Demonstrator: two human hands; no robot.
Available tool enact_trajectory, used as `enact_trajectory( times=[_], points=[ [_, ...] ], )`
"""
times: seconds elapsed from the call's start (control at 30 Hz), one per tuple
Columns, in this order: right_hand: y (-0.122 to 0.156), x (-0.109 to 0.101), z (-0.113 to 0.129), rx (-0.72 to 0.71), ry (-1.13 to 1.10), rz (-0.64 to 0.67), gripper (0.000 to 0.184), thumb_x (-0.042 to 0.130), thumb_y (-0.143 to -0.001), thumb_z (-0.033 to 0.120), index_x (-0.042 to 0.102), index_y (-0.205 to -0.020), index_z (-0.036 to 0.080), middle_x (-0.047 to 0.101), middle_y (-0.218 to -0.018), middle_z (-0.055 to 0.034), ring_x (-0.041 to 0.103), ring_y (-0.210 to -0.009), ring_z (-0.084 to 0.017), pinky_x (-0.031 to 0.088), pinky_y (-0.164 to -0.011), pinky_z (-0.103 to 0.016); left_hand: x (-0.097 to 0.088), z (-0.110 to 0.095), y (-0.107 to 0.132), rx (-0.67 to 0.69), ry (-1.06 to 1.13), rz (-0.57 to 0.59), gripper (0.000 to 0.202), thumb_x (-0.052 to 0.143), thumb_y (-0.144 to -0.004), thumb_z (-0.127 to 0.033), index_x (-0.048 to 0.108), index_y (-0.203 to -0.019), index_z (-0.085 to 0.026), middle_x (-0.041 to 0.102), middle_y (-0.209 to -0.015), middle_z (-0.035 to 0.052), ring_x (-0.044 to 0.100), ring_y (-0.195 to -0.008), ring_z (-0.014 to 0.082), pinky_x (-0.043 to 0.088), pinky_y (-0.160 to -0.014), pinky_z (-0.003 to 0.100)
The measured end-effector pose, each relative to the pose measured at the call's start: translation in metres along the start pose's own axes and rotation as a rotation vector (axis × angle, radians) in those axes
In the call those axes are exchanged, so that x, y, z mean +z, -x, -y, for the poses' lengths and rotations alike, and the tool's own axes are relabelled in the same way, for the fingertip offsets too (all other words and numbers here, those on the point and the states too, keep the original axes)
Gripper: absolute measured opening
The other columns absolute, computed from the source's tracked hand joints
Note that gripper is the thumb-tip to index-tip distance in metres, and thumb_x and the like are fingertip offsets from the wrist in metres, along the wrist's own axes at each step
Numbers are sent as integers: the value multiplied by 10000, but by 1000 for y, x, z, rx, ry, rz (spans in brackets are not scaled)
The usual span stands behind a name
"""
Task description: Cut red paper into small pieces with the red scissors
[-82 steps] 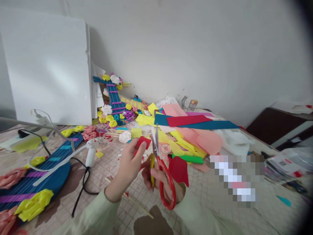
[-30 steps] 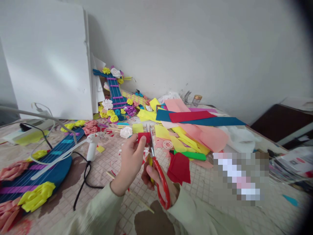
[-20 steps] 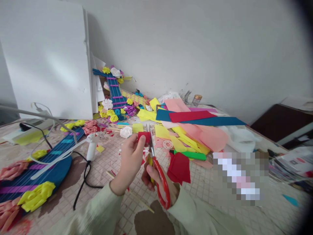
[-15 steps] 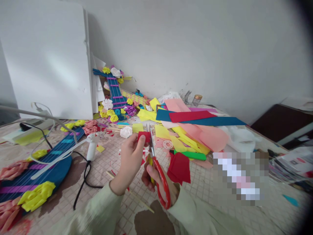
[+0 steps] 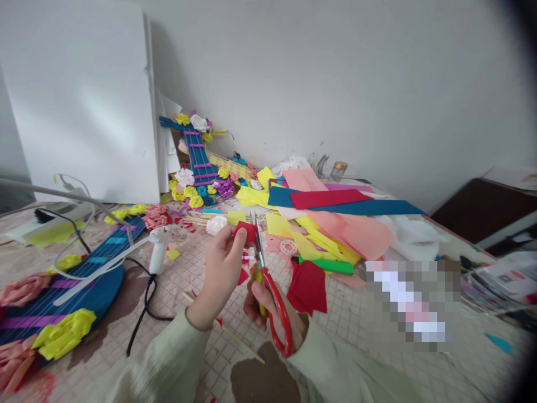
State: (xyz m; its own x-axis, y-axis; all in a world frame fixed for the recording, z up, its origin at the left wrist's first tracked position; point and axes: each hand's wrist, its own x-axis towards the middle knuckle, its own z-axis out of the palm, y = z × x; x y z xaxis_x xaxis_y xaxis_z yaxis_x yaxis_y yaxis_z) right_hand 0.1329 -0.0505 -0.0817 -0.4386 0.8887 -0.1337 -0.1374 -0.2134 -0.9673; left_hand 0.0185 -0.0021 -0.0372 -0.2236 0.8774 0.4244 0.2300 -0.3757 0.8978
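My left hand (image 5: pixel 220 268) pinches a small red paper piece (image 5: pixel 244 230) between thumb and fingers, held up above the table. My right hand (image 5: pixel 268 310) grips red-handled scissors (image 5: pixel 272 305), fingers through the loops. The scissor blades point up and meet the red piece at its right edge. A red scrap (image 5: pixel 242 276) hangs just below the left hand. A larger red paper sheet (image 5: pixel 308 286) lies on the table right of the scissors.
A pile of coloured paper sheets (image 5: pixel 331 224) spreads behind the hands. A blue paper guitar (image 5: pixel 62 291) lies at left, another blue guitar (image 5: pixel 197 159) leans on the wall. A white glue gun (image 5: pixel 157 254) with black cable stands left. A white board (image 5: pixel 79 106) stands behind.
The small red piece has turned slightly in my left hand, and a red scrap now shows below it. The scissors stay at its edge.
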Motion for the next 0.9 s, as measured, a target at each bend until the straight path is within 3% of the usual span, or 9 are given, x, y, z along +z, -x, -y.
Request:
enact_trajectory(
  times=[0.3,0.63,0.9],
  points=[
    [0,-2,-2,22,39,-1,532,460,-752,691,420,-670,166,442,-508,47,339,-378,-32,247,-381,-179,-2,1,-3,-14,14,16,237,508,-810,-309,553,-622,-172,576,-559,-17,537,-546,128,414,-535,228],
    [2,3,6,64,72,-49,610,459,-661,774,414,-646,165,432,-478,51,337,-367,-28,236,-372,-166,-4,-2,-6,-11,16,-16,215,506,-802,-278,556,-624,-167,567,-560,-26,524,-545,111,408,-536,214],
    [-1,-2,-1,63,92,-15,585,443,-705,748,414,-632,168,441,-474,43,349,-354,-38,250,-347,-167,-5,0,-7,-28,21,-7,223,502,-806,-270,544,-609,-174,552,-534,-36,504,-522,101,393,-524,205]
  ],
)
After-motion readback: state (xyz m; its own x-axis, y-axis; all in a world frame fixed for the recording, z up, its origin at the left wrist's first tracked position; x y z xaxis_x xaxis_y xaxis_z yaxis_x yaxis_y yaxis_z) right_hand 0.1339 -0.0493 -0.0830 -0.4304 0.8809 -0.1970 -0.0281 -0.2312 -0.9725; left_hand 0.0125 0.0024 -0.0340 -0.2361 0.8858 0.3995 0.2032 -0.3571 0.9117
